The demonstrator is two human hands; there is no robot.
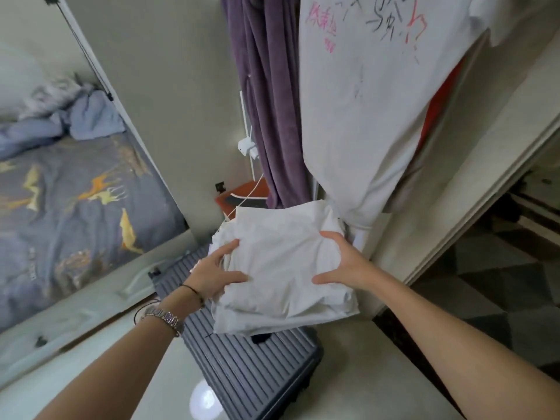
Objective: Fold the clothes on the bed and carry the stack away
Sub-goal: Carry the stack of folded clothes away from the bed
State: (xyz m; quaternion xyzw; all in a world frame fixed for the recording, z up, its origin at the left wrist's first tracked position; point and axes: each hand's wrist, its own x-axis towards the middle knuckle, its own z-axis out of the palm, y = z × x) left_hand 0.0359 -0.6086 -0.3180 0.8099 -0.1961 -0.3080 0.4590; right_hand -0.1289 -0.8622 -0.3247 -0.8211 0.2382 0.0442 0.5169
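Observation:
A stack of folded white clothes (281, 262) is in the middle of the head view, above a ribbed grey suitcase (251, 371) that lies on the floor. My left hand (213, 271) grips the stack's left edge, thumb on top and fingers spread along the side. My right hand (342, 262) grips the right edge the same way. The bed (69, 213), with a blue-grey sheet printed with yellow deer, lies to the left behind me. A crumpled blue quilt (75, 116) sits at its far end.
A white shirt with scribbled writing (372, 95) and a purple garment (266, 95) hang just beyond the stack. An orange stool (242, 195) stands under them with a white charger cable. On the right an open doorway leads to a dark checkered floor (500, 286).

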